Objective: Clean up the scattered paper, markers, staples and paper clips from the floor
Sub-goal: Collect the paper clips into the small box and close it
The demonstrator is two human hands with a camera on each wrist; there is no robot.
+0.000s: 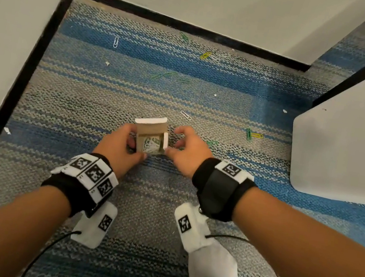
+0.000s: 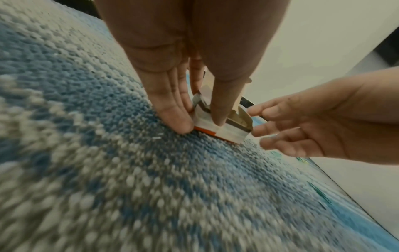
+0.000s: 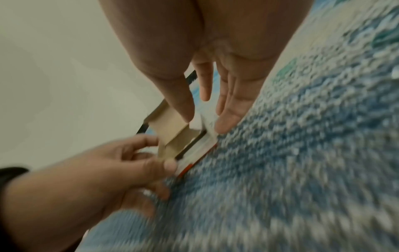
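Observation:
A small open cardboard box (image 1: 151, 137) stands on the carpet with paper clips inside it. My left hand (image 1: 129, 141) pinches its left side, thumb on the near edge (image 2: 218, 117) and fingers against the side. My right hand (image 1: 182, 148) is at the box's right side with fairly straight fingers (image 2: 265, 131) touching it and its thumb (image 3: 181, 105) on a flap. Loose paper clips lie beyond: a white one (image 1: 115, 41), a yellow one (image 1: 205, 55), green ones (image 1: 160, 75), another white one (image 1: 185, 115) and a green and yellow pair (image 1: 252, 134). Small paper scraps (image 1: 107, 63) dot the carpet.
The blue and grey striped carpet (image 1: 87, 105) is bounded by white walls with a black baseboard (image 1: 181, 25) at the left and back. A white panel (image 1: 346, 144) juts in from the right. A pale grey sheet-like thing (image 1: 211, 273) lies under my right forearm.

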